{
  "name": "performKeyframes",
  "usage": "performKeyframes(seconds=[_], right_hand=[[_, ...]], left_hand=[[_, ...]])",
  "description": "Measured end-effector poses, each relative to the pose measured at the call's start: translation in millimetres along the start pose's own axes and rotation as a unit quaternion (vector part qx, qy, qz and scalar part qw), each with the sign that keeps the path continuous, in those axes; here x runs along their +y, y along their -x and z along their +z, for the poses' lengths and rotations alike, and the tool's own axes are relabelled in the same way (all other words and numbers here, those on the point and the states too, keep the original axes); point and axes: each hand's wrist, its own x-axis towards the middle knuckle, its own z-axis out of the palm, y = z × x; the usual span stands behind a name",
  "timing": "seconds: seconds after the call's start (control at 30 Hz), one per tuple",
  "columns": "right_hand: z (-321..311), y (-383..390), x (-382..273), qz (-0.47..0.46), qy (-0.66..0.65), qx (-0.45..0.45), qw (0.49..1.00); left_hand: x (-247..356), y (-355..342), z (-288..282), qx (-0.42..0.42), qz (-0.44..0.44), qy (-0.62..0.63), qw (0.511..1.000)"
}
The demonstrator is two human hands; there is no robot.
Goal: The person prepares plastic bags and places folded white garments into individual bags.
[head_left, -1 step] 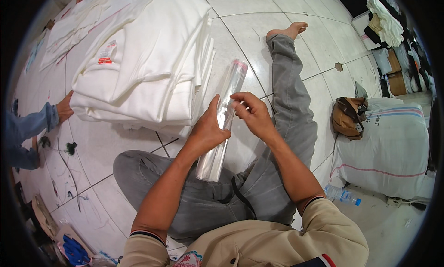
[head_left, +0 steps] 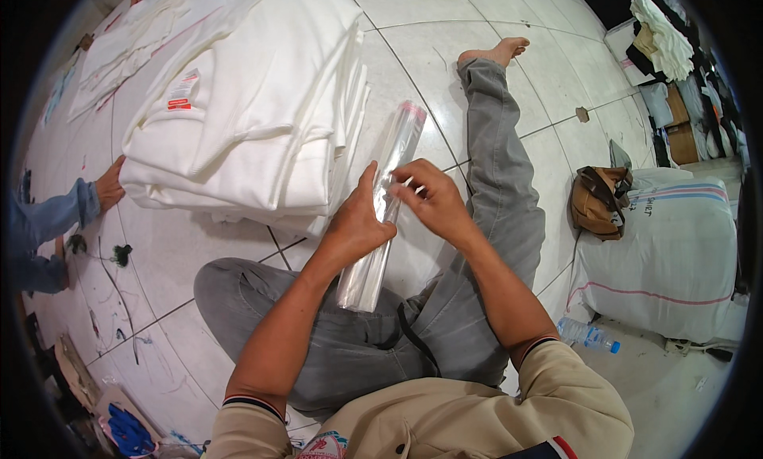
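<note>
A long bundle of rolled clear plastic bags (head_left: 364, 278), with a pinkish strip at its far end, lies slantwise over my lap. My left hand (head_left: 356, 227) is wrapped round its middle, thumb on the near side and fingers partly hidden beneath. From the right, my right hand (head_left: 435, 201) has curled fingers pinching at the bundle's edge. Just beyond my left hand rises a tall stack of folded white garments (head_left: 262, 109), the top one bearing a white and red label (head_left: 183, 92).
Another person's hand (head_left: 111, 185) touches the stack's left side. At right, a brown bag (head_left: 600, 203) rests against a large white sack (head_left: 660, 260), near a plastic bottle (head_left: 586, 334). Threads (head_left: 119, 288) litter the tiled floor. My right leg (head_left: 505, 157) stretches forward.
My right hand has shifted slightly left, its fingertips coming further over the plastic bundle. The left hand and the bundle have stayed in place.
</note>
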Motion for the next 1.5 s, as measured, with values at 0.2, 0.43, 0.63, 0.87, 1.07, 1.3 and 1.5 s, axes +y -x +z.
performKeyframes(seconds=[0.2, 0.43, 0.63, 0.87, 1.07, 1.3, 1.5], right_hand=[[5, 4, -3, -0.114, 0.191, -0.017, 0.975], [6, 6, -2, -0.127, 0.137, 0.034, 0.982], [0, 0, 6, 0.030, 0.032, 0.098, 0.994], [-7, -7, -2, 0.217, -0.344, 0.078, 0.910], [-23, -8, -3, 0.233, -0.430, 0.114, 0.865], [-19, -5, -15, 0.190, -0.340, 0.050, 0.920], [-21, -1, -17, 0.148, -0.344, 0.021, 0.927]], left_hand=[[6, 1, -1, -0.013, -0.011, -0.032, 0.999], [10, 0, -4, -0.006, -0.003, -0.091, 0.996], [2, -1, 0, 0.010, -0.001, 0.007, 1.000], [-13, -9, 5, 0.046, 0.001, 0.183, 0.982], [-18, -12, 5, 0.006, -0.056, 0.398, 0.916], [-8, -9, 15, -0.087, -0.024, 0.357, 0.930], [-16, -6, 14, -0.170, -0.092, 0.385, 0.903]])
